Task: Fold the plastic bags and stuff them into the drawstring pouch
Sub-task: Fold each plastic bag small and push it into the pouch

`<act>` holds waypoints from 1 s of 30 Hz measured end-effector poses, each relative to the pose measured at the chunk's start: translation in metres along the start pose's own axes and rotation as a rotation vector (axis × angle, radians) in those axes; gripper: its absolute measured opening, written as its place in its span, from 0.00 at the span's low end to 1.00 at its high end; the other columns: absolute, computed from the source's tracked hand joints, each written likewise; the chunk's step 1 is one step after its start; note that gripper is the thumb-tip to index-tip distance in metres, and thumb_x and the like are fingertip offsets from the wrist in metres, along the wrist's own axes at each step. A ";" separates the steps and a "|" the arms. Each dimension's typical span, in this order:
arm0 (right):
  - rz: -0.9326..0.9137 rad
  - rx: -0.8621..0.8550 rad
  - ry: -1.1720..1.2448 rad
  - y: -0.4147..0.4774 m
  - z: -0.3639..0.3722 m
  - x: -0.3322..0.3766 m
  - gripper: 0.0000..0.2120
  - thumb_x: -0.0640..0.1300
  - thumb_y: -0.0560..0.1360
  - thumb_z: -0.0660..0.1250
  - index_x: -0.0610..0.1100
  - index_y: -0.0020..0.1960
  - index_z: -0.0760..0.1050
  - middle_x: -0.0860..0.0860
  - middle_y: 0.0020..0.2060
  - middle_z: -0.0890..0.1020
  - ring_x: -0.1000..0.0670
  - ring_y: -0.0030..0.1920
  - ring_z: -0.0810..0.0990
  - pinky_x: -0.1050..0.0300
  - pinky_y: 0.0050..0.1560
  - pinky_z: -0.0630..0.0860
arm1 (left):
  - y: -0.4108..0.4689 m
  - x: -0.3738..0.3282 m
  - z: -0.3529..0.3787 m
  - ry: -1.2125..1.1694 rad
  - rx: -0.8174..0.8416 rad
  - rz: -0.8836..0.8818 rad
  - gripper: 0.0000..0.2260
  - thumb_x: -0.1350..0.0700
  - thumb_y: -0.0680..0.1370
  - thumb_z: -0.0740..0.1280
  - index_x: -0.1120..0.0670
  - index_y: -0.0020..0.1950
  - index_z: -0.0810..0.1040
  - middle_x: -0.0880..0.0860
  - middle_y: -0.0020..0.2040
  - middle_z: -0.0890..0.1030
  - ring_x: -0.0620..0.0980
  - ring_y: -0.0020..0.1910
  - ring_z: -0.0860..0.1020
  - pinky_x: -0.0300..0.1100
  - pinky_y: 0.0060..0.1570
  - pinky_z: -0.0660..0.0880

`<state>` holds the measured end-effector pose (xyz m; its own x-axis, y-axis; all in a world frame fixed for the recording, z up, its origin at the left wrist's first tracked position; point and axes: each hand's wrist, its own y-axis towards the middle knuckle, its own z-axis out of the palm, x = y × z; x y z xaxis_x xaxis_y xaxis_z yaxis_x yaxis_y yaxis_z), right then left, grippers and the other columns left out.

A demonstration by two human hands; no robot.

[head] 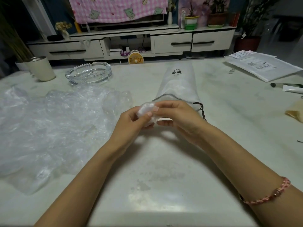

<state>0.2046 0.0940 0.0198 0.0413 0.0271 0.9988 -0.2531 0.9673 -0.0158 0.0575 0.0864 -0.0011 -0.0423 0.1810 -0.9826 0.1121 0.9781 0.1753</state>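
Note:
A small folded wad of clear plastic bag (146,110) sits between both hands above the table's middle. My left hand (131,123) grips it from below and the left, thumb on top. My right hand (177,118) pinches its right side with thumb and fingers. Just behind the hands lies the white drawstring pouch (177,82), its mouth toward me, a black logo near its far end and a dark cord (202,110) trailing at the right. A heap of loose clear plastic bags (54,122) covers the table's left side.
A glass ashtray (89,72) and two white cups (41,68) stand at the back left. White mailers (264,67), a pen (278,85) and a tan paper piece (295,113) lie at the right edge. The marble table (157,177) lies bare near me.

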 end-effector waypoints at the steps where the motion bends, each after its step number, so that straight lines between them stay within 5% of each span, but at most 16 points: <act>1: -0.021 -0.021 -0.052 -0.001 0.000 0.000 0.06 0.36 0.73 0.69 0.41 0.50 0.78 0.50 0.42 0.80 0.55 0.42 0.78 0.61 0.45 0.75 | 0.000 0.001 0.000 0.006 -0.010 0.007 0.07 0.62 0.77 0.65 0.57 0.53 0.80 0.55 0.46 0.82 0.45 0.43 0.80 0.37 0.43 0.78; 6: -0.125 -0.213 -0.166 -0.001 -0.008 0.002 0.13 0.30 0.68 0.73 0.43 0.40 0.71 0.48 0.32 0.76 0.52 0.32 0.76 0.59 0.36 0.77 | -0.001 0.003 0.012 -0.012 -0.025 -0.012 0.04 0.65 0.76 0.66 0.58 0.47 0.77 0.55 0.41 0.79 0.45 0.35 0.80 0.35 0.37 0.77; 10: -0.072 -0.230 -0.132 -0.004 -0.032 0.017 0.11 0.29 0.69 0.71 0.43 0.43 0.74 0.48 0.32 0.77 0.57 0.28 0.76 0.65 0.31 0.76 | 0.001 0.004 0.026 0.042 -0.094 0.018 0.08 0.54 0.73 0.69 0.54 0.49 0.76 0.52 0.46 0.79 0.46 0.41 0.79 0.42 0.41 0.79; 12: -0.099 -0.277 -0.124 -0.007 -0.047 0.029 0.08 0.28 0.71 0.68 0.40 0.41 0.77 0.46 0.34 0.78 0.57 0.28 0.76 0.65 0.29 0.74 | 0.010 0.000 0.028 0.305 -0.214 0.184 0.07 0.55 0.75 0.68 0.51 0.51 0.75 0.49 0.52 0.76 0.39 0.46 0.76 0.36 0.44 0.75; 14: -0.081 -0.289 -0.145 -0.009 -0.057 0.035 0.07 0.27 0.72 0.65 0.37 0.40 0.78 0.46 0.35 0.79 0.59 0.25 0.76 0.68 0.26 0.71 | 0.024 -0.003 0.028 0.656 -0.268 0.388 0.13 0.60 0.76 0.67 0.53 0.59 0.74 0.50 0.57 0.72 0.43 0.53 0.72 0.32 0.48 0.67; 17: -0.019 -0.256 -0.328 -0.007 -0.059 0.027 0.07 0.31 0.72 0.67 0.40 0.38 0.77 0.50 0.31 0.78 0.57 0.28 0.75 0.71 0.26 0.69 | 0.049 0.003 0.035 1.009 -0.179 0.443 0.20 0.63 0.74 0.66 0.58 0.66 0.72 0.58 0.62 0.72 0.57 0.59 0.70 0.43 0.54 0.64; 19: -0.028 -0.258 -0.458 -0.003 -0.057 0.016 0.08 0.35 0.71 0.70 0.44 0.36 0.77 0.50 0.30 0.78 0.55 0.31 0.75 0.68 0.30 0.69 | 0.058 0.007 0.043 1.081 -0.157 0.422 0.16 0.65 0.73 0.65 0.60 0.61 0.75 0.60 0.60 0.74 0.61 0.57 0.72 0.47 0.52 0.65; 24: -0.318 -0.386 -0.730 0.005 -0.055 0.010 0.07 0.38 0.70 0.71 0.48 0.37 0.76 0.59 0.32 0.76 0.65 0.31 0.73 0.72 0.33 0.66 | 0.067 0.009 0.046 0.840 -0.224 0.428 0.06 0.62 0.75 0.62 0.61 0.50 0.75 0.57 0.50 0.77 0.56 0.49 0.75 0.45 0.46 0.69; 27: -0.597 -0.500 -0.877 0.012 -0.053 0.006 0.07 0.38 0.66 0.74 0.46 0.36 0.78 0.54 0.39 0.76 0.56 0.40 0.70 0.69 0.41 0.64 | 0.062 0.001 0.046 0.614 -0.246 0.441 0.04 0.62 0.77 0.61 0.59 0.50 0.73 0.55 0.54 0.79 0.52 0.51 0.77 0.41 0.49 0.70; 30: -0.755 -0.617 -1.064 0.020 -0.053 -0.003 0.08 0.37 0.62 0.76 0.42 0.37 0.78 0.43 0.50 0.78 0.42 0.49 0.75 0.55 0.49 0.67 | 0.054 -0.004 0.049 0.524 -0.204 0.407 0.05 0.63 0.78 0.62 0.54 0.48 0.70 0.52 0.55 0.78 0.52 0.52 0.77 0.43 0.50 0.73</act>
<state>0.2502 0.1263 0.0143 -0.8220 -0.4618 0.3333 -0.0353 0.6253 0.7796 0.1121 0.1332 0.0088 -0.5163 0.5133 -0.6855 0.0342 0.8122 0.5824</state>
